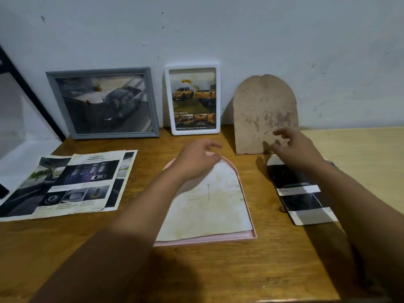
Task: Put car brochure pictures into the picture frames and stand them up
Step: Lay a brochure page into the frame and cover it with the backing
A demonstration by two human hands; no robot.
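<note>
- Two frames already filled and propped against the white wall: grey rectangular wooden frame with a dark pickup picture, and white rounded-corner plastic frame with yellow pickups.
- Third frame, pink arched plastic frame, lies face down on the brown wooden table, its arch end toward the wall. A stained off-white arched paper sheet sits inside it.
- Arched brown fibreboard backing panel leans upright against the wall, just beyond the frame and to its right.
- Arch-cut black-and-white brochure picture lies flat on the table, right of the pink frame, not yet in it.
- Left hand hovers over the arch end of the pink frame, fingers loosely curled, holding nothing. Contact with the sheet: cannot tell.
- Right hand is in front of the lower edge of the backing panel, fingers spread and relaxed, grasping nothing.
- Loose rectangular brochure pages are stacked at the table's left.
- Handling, my judgement: cut picture is light, limp, probably glossy; lift by an edge, both hands to avoid creasing. Backing panel is stiff and light; pinch its straight side edges. Pink frame looks thin; steady by the rim.
</note>
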